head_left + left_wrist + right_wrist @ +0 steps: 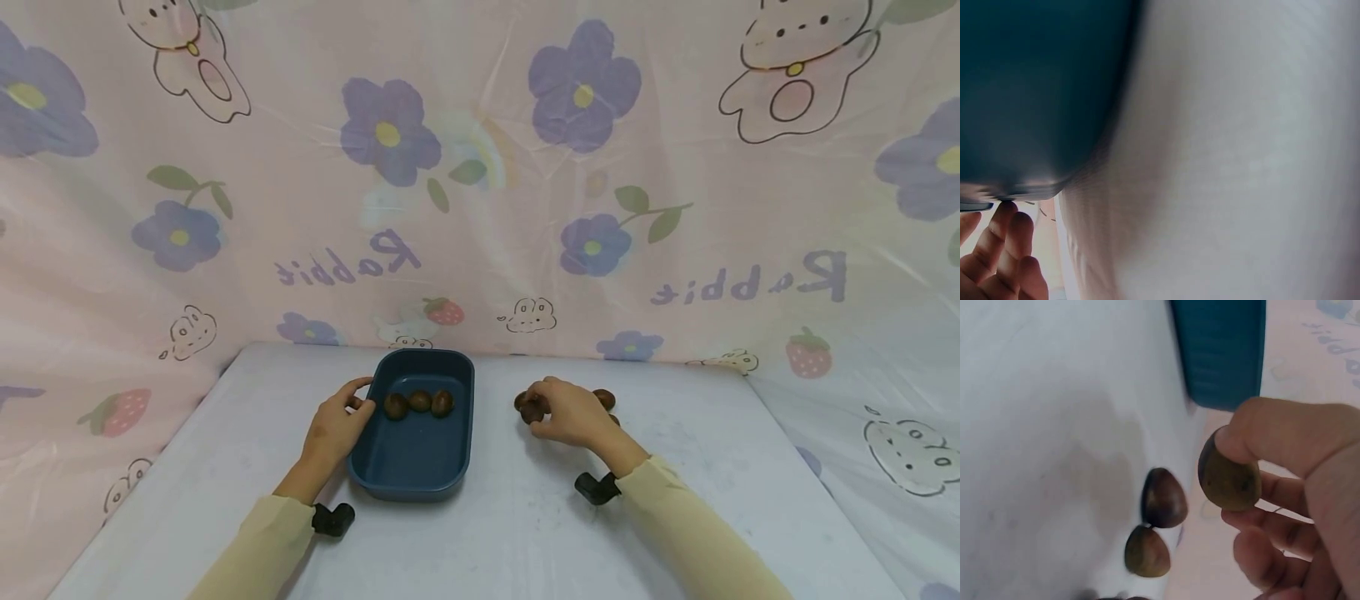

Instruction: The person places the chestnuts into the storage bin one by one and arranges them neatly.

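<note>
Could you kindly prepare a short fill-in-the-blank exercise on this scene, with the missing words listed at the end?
1. In the tray lie ____ nuts.
2. A nut is pinched by the ____ hand.
3. The left hand touches the blue ____.
4. The cloth behind bears the mirrored word "____".

Missing words: three; right; tray; Rabbit.

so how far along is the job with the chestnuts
Looks done: three chestnuts lie in the blue container, whose side the left hand touches.
In hand: the right hand pinches one chestnut, outside the container.
Apparently left: more chestnuts on the table near that hand, which partly hides them, so their exact count is unclear.
</note>
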A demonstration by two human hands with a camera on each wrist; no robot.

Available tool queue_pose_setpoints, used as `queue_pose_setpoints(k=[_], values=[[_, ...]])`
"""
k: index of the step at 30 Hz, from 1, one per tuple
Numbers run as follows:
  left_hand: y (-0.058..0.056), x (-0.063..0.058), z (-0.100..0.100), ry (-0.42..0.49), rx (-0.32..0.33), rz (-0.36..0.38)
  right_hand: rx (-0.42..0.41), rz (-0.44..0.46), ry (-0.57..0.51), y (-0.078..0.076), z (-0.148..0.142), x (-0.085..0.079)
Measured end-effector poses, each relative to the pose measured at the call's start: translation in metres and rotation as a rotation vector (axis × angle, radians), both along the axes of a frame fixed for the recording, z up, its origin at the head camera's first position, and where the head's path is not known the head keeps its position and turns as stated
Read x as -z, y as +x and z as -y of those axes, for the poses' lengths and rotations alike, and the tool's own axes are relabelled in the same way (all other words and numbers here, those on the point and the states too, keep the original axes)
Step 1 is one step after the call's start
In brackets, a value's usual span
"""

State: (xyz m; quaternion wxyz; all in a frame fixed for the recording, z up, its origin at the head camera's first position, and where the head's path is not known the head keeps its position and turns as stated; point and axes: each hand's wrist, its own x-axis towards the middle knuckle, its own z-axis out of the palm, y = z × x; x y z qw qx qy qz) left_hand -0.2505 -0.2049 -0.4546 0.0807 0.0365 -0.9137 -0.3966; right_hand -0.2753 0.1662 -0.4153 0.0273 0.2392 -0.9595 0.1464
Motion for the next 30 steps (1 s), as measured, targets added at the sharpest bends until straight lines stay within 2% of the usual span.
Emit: queue_pose_setpoints(k=[6,17,30], values=[[0.001,0.000,0.000,0.001,0.003,-0.001,-0.022,-0.035,-0.015,0.000,0.009,-0.007],[0.001,0.000,0.000,0.002,0.010,-0.007,-0.035,-0.038,-0.048,0.003,0.028,-0.022],[0.000,-0.001,0.000,0.001,0.013,0.000,-0.113,-0.055,-0.093,0.004,0.054,-0.026]])
